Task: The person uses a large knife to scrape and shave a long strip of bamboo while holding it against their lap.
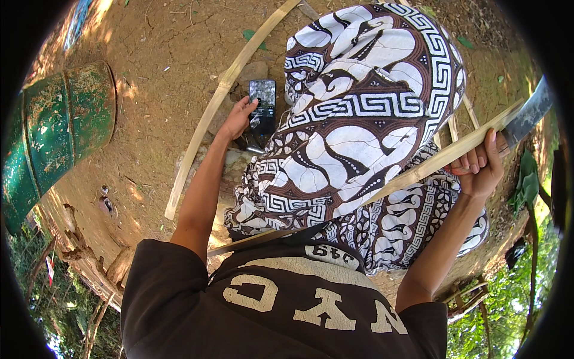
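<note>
My left hand point(238, 121) is closed at the left edge of a black smartphone point(262, 122), thumb over its lit screen and the other fingers partly hidden. The phone faces me beside my left knee. At the right, my right hand point(483, 164) is closed around a long pale split bamboo strip point(412, 175), which slants across my lap. A machete with a wide grey blade point(529, 113) points up and away from that same hand; its handle lies against my fingers and is partly hidden. A brown, black and white patterned sarong point(359, 149) covers my legs.
Another bamboo strip point(209, 122) curves over the bare earth ground point(161, 72) on the left. A rusty green metal drum point(66, 131) lies at far left. Dry wood pieces point(89, 257) are near it. Stones point(248, 75) sit behind the phone. Green leaves point(526, 179) stand at right.
</note>
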{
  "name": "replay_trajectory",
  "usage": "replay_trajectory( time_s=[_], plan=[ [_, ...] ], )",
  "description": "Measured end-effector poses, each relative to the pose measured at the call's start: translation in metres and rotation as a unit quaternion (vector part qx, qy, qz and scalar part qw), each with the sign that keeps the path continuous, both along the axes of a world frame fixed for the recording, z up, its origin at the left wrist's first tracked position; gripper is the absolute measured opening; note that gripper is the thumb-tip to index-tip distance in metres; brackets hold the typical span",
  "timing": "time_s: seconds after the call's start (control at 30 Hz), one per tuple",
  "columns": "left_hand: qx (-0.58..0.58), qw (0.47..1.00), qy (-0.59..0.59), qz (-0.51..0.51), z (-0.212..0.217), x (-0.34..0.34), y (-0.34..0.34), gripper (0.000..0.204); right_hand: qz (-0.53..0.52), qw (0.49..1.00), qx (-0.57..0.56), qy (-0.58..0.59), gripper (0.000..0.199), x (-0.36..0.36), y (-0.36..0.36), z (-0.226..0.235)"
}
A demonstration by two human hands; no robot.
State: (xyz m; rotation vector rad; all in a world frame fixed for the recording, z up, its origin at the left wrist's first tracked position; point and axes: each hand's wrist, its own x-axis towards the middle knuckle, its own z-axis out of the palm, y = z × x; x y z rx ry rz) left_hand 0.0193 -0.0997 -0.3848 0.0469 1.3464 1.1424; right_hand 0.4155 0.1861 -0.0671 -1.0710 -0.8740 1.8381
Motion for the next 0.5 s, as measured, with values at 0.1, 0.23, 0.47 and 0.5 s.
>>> replay_trajectory(
  time_s=[0.1, 0.23, 0.47, 0.5],
  plan=[
    [0.037, 0.999, -0.016, 0.008, 0.012, 0.001, 0.003, 0.039, 0.002, 1.0, -0.001, 0.004, 0.013, 0.001, 0.001, -0.001],
    [0.061, 0.998, -0.013, -0.016, 0.004, -0.004, -0.004, 0.041, 0.004, 1.0, -0.006, 0.004, 0.015, 0.0, 0.001, 0.0],
    [0.017, 0.989, 0.143, -0.033, 0.014, 0.007, 0.001, 0.055, -0.004, 1.0, -0.009, -0.017, 0.02, -0.004, 0.0, 0.002],
    [-0.007, 0.979, 0.192, -0.066, 0.027, 0.012, 0.012, 0.061, -0.009, 1.0, -0.012, -0.021, 0.02, -0.003, 0.0, 0.002]
  ],
)
